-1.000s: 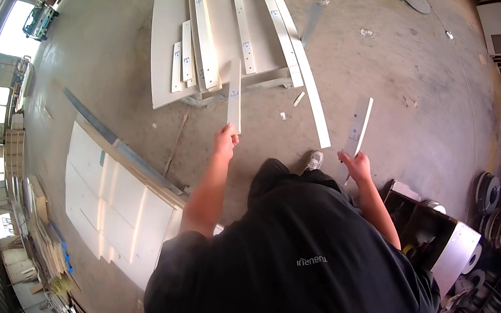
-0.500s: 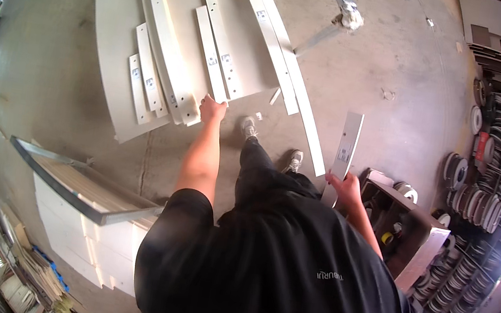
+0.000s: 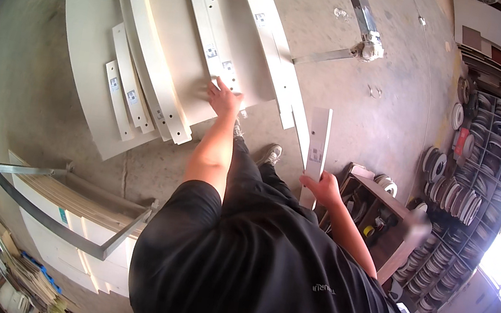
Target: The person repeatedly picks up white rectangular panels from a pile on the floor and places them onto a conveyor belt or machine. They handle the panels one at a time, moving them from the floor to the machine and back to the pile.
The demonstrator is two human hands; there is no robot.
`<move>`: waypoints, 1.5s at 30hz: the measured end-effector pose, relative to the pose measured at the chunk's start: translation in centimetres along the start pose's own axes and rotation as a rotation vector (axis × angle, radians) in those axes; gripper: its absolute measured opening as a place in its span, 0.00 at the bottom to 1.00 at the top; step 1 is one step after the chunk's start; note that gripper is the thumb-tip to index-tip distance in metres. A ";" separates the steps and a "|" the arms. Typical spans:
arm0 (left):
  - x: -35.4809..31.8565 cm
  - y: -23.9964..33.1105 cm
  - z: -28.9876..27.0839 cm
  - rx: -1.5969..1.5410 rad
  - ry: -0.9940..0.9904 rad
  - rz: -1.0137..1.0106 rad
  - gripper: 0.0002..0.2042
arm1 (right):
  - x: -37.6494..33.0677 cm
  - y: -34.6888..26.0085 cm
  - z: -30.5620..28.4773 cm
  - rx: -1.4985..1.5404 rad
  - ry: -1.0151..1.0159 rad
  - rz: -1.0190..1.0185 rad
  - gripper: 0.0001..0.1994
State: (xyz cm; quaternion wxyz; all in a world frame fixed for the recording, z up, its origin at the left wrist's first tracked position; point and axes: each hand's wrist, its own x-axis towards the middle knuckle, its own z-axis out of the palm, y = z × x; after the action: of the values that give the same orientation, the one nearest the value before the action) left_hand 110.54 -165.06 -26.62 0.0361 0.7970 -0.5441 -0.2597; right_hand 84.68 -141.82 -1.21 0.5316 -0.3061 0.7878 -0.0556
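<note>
Whereas a second ago each hand carried a strip, the left hand [image 3: 223,97] now lies released on the strip [image 3: 216,61] laid upon the large panel [image 3: 84,54], the right hand [image 3: 322,187] clenching its upright strip [image 3: 317,142].

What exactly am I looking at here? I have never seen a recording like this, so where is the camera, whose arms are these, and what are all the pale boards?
The picture comes from a wide fisheye camera worn on a person's head, looking down, so straight edges bend near the rim. The dark shirt and both arms belong to the wearer.

The left hand reaches forward and rests on a short pale strip lying on a large pale panel on the concrete floor. Several more pale strips of different lengths lie on that panel.

The right hand grips the lower end of another pale strip, the held strip, keeping it off the floor.

At lower left stands a metal-framed cart stacked with boards. At right, shelves hold rolls.
</note>
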 end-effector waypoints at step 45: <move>-70.8 -14.2 -47.6 -0.206 1.143 0.281 0.13 | 9.8 1.4 9.3 -1.152 -0.795 -0.806 0.29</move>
State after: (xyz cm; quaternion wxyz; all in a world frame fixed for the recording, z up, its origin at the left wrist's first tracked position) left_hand 124.84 -107.34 36.14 0.4344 0.7233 -0.5104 0.1661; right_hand 89.75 -143.75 -13.64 0.4699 -0.7893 0.2741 0.2848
